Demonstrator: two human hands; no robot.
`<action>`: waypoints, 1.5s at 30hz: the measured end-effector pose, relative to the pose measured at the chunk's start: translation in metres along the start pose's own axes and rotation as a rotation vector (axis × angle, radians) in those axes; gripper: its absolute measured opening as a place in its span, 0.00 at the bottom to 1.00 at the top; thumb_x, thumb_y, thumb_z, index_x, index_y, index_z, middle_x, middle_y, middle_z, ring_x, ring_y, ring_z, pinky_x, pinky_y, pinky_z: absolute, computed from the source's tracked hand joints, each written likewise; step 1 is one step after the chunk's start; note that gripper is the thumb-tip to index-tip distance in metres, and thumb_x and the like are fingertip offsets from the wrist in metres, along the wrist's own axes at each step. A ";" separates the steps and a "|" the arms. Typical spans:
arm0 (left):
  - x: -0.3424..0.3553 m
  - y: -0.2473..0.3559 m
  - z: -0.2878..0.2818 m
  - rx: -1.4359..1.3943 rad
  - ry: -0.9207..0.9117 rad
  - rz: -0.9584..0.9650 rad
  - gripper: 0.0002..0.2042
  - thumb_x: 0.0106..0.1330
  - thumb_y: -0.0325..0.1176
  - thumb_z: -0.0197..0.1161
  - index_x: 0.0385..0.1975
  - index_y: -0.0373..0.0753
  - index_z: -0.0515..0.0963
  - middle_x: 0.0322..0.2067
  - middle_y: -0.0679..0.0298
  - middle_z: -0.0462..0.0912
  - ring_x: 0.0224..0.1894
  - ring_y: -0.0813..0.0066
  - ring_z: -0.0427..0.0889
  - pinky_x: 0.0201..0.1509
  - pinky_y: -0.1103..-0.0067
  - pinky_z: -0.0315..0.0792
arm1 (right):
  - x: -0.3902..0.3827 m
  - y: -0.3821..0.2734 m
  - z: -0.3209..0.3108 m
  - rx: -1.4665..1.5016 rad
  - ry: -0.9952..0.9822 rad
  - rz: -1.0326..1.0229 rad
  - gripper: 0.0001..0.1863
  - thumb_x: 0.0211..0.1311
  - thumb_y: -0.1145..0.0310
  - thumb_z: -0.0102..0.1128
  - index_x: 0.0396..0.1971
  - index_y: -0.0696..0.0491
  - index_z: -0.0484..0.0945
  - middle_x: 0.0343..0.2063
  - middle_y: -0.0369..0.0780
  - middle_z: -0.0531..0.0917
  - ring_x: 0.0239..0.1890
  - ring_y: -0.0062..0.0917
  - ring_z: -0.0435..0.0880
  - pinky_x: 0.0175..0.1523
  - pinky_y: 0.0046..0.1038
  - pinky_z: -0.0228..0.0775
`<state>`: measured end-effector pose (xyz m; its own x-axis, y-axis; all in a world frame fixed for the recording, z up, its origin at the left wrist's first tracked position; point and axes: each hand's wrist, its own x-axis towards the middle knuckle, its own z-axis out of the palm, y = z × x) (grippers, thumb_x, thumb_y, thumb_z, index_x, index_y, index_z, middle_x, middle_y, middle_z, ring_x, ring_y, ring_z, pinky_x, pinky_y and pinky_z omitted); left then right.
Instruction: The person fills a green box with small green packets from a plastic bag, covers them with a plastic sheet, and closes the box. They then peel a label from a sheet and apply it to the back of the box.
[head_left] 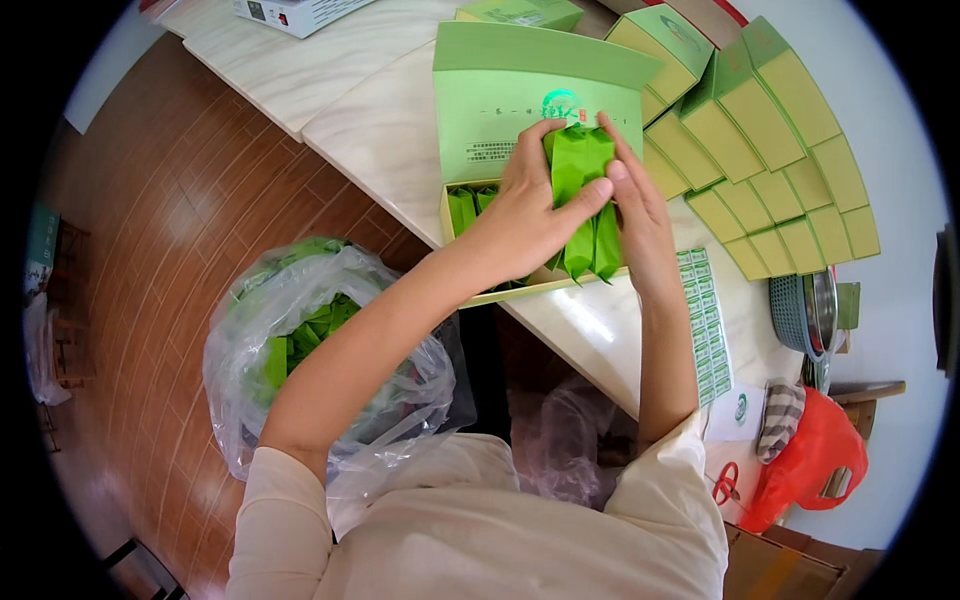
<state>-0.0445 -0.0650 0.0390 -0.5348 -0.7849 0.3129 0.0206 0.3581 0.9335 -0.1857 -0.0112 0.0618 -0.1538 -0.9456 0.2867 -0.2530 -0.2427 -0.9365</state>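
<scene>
Several bright green foil packets (581, 165) are bunched upright between my two hands, over an open light-green box (495, 118). My left hand (530, 205) grips the bunch from its left side, thumb lying across the front. On the other side, my right hand (642, 215) presses against the packets with its fingers stretched up along them. More green packets (463, 208) stand in the left part of the box. Its lid is tipped back; what lies in the box under my hands is hidden.
Many closed green-and-yellow boxes (770, 120) are stacked at the right of the marbled table (370, 105). A clear plastic bag (235, 390) of green packets stands at my left. A sticker sheet (706, 330), red scissors (727, 482) and a red bag (815, 450) lie to the right.
</scene>
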 end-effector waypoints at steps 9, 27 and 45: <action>0.000 -0.034 0.007 0.489 0.124 0.080 0.24 0.70 0.49 0.47 0.44 0.27 0.67 0.43 0.47 0.68 0.47 0.49 0.66 0.56 0.61 0.59 | -0.005 0.044 -0.005 0.091 0.026 0.302 0.21 0.70 0.58 0.49 0.54 0.57 0.71 0.46 0.35 0.77 0.47 0.17 0.72 0.54 0.19 0.62; 0.007 -0.032 -0.001 0.427 0.034 0.069 0.16 0.71 0.41 0.48 0.36 0.30 0.69 0.36 0.51 0.71 0.45 0.52 0.69 0.50 0.66 0.64 | -0.002 0.045 -0.007 0.144 -0.001 0.382 0.20 0.69 0.56 0.51 0.46 0.58 0.75 0.37 0.35 0.79 0.41 0.15 0.72 0.50 0.20 0.65; -0.007 -0.026 -0.022 0.716 0.188 0.169 0.12 0.62 0.32 0.58 0.46 0.40 0.74 0.42 0.58 0.72 0.47 0.57 0.70 0.52 0.69 0.67 | -0.013 0.040 0.017 -0.700 0.017 0.236 0.18 0.67 0.57 0.51 0.38 0.58 0.62 0.23 0.52 0.78 0.30 0.51 0.79 0.34 0.46 0.68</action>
<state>-0.0229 -0.0796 0.0162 -0.4191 -0.7401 0.5259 -0.4982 0.6717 0.5482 -0.1776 -0.0126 0.0177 -0.2930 -0.9507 0.1016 -0.7605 0.1673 -0.6274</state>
